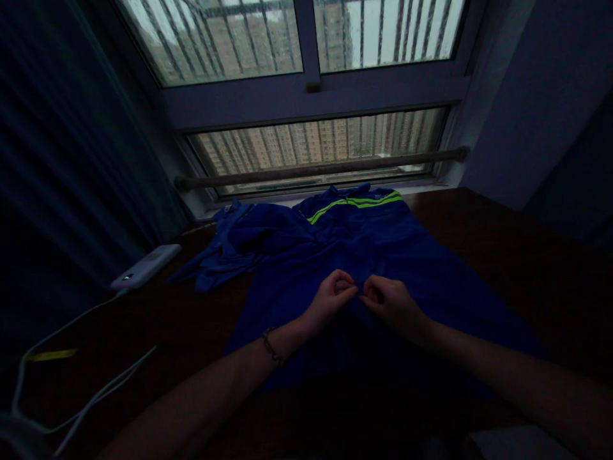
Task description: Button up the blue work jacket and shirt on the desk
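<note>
At far left hangs one blue curtain [62, 128]. In front of it, white cable [19, 377] loops over the dark brown surface [467, 217], one length leading to a single white device [147, 265] beside the curtain; one yellow strip [52, 354] lies near the loop. Next comes bunched blue cloth [230, 249], touching the blue garment [393, 249], which is spread on the surface in the middle, below the window; lime stripes [354, 203] cross its far part.

The left hand [332, 294], with one bracelet [272, 347] at the wrist, and the right hand [393, 300] are just beside each other over the garment's middle. Each grip is curled nearly closed, thumb toward fingers; I cannot tell whether either has caught cloth. Both forearms hide some of the nearer cloth.

Behind, the window shows two upper panes [387, 32] and one lower pane [335, 140], crossed by one rail [325, 171]. At right stand a wall [517, 108] and, near the bottom edge, one pale object [520, 442], too dark to identify.
</note>
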Tool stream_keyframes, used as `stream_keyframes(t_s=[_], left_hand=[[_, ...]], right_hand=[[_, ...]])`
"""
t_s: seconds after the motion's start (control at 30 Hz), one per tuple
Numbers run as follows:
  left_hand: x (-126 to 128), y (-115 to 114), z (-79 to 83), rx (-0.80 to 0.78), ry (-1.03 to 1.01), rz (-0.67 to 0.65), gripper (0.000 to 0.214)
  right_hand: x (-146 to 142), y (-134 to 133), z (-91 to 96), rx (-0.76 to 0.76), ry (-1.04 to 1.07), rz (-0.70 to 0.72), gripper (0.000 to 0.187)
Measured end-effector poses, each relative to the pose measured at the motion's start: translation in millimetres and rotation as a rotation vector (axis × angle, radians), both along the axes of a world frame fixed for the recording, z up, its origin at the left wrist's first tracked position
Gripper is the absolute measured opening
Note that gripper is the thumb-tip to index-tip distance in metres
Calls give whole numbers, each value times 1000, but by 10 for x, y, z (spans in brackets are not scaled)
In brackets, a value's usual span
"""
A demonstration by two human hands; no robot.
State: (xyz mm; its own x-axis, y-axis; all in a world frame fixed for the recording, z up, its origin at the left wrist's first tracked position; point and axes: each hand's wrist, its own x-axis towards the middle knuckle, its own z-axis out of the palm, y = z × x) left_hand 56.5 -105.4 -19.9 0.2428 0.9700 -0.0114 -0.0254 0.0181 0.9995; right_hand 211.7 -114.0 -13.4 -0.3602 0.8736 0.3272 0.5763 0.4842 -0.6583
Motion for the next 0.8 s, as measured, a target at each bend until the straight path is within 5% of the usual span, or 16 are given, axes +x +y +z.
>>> stream_keyframes(t_s=[0.8], left_hand=[[-26,40,-10,-126,-106,-30,36]], right_hand=[[12,18,19,-136,91,11,21]])
